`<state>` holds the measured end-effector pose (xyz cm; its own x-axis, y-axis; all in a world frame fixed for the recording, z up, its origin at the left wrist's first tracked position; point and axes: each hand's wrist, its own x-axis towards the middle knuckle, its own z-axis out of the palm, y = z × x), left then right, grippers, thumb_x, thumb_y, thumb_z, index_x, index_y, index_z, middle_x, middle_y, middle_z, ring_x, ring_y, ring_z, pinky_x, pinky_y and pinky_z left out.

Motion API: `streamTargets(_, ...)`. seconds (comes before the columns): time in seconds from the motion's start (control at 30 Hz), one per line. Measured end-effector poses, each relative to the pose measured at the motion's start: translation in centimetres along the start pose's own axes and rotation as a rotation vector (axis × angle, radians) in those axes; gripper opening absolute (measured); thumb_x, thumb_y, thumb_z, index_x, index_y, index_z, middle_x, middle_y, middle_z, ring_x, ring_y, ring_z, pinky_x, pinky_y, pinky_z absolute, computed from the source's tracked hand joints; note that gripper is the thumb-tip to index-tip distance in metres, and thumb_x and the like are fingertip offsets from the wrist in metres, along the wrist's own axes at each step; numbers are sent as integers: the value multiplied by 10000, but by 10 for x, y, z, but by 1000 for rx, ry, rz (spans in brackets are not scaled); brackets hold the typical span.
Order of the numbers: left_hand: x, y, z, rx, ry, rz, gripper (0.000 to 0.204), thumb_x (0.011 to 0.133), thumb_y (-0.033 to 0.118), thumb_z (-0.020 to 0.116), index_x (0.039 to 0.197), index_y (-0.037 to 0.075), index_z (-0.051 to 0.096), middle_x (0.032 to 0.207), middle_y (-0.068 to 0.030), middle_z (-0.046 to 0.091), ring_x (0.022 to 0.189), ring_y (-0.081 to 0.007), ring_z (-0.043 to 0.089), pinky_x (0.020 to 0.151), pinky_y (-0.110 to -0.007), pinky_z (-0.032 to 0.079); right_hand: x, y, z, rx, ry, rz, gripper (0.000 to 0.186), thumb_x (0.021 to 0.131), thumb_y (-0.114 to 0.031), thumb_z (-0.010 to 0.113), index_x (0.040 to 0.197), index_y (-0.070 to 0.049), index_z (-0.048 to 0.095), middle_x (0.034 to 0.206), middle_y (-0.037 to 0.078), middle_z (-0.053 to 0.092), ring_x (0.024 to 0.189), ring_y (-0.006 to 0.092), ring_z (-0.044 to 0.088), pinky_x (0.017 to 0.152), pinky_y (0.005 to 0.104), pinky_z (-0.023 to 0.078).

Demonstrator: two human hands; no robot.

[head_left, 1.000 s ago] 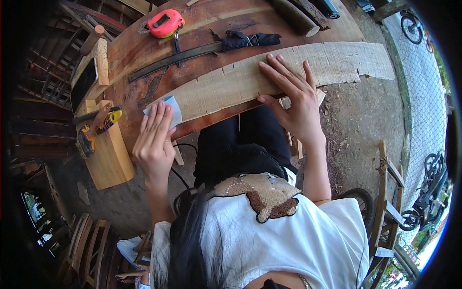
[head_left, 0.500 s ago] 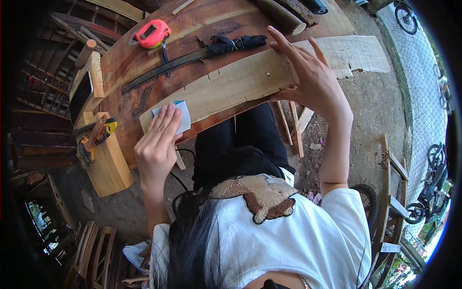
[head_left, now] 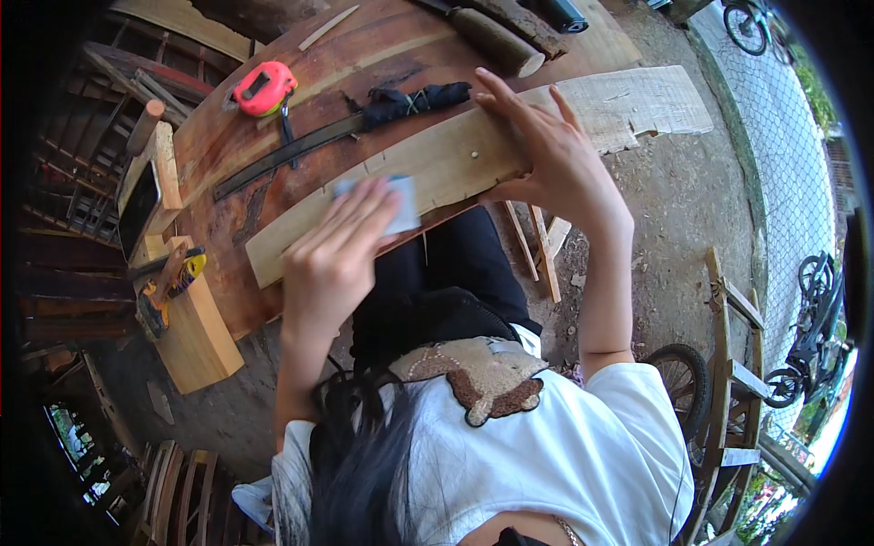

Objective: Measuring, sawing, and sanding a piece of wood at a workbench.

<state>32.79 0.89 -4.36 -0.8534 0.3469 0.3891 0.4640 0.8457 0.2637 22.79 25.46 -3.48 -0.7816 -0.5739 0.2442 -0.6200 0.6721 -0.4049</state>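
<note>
A long pale wooden board [head_left: 428, 168] lies slantwise along the near edge of the brown wooden table [head_left: 332, 68], its right end jutting past the tabletop. My left hand [head_left: 332, 259] presses a folded piece of sandpaper [head_left: 406, 206], whitish with a blue edge, flat onto the board's left half. Motion blurs those fingers. Across the board's middle spans my right hand [head_left: 572, 168], thumb at the near edge and fingers reaching over to the far side, gripping it. Beyond the board rests a long flat metal blade [head_left: 291, 156] with a black cloth-wrapped handle [head_left: 417, 104].
A red tape measure [head_left: 264, 88] sits farther back on the table, near a thin wood strip [head_left: 328, 27]. Round logs [head_left: 496, 41] lie at the far side. On the left are a phone [head_left: 139, 214] and a wooden block [head_left: 200, 341] with yellow-handled tools [head_left: 189, 271]. A wooden frame [head_left: 724, 382] stands right.
My left hand has slid the sandpaper rightward along the board, away from its left end. The right hand keeps its grip. The whole view has shifted slightly.
</note>
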Motion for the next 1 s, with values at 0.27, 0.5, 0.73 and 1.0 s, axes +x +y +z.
streamTargets(0.27, 47, 17, 35, -21, 97, 127, 252, 853, 100, 573, 1089, 55, 649, 1127, -106, 656, 1060, -219, 630, 932, -350, 503, 6, -6, -4, 48, -24, 21, 1099, 565, -230, 828, 1475, -217, 211, 1251, 60, 580, 1212, 240, 501, 1139, 515, 168)
streamTargets(0.5, 25, 11, 10, -115, 14, 25, 299, 765, 125, 677, 1055, 49, 667, 1146, -115, 643, 1089, -232, 613, 931, -367, 497, 4, -7, -6, 56, -50, 40, 1090, 560, -244, 826, 1472, -207, 231, 1284, 90, 549, 1230, 240, 490, 1142, 544, 114)
streamTargets(0.73, 14, 10, 10, -32, 36, -4, 320, 810, 80, 622, 1128, 65, 649, 1187, -108, 626, 1112, -213, 600, 970, -379, 476, 1, -12, -10, 54, -57, 80, 1103, 547, -274, 825, 1475, -224, 229, 1396, 45, 460, 1276, 237, 445, 1132, 582, 53)
streamTargets(1.0, 44, 26, 27, -216, 1, 54, 255, 845, 121, 604, 1091, 94, 664, 1161, -78, 643, 1098, -189, 608, 958, -338, 484, 0, -19, -6, -83, -126, 155, 1177, 572, -237, 822, 1498, -221, 95, 1323, 29, 532, 1280, 213, 442, 1100, 633, -40)
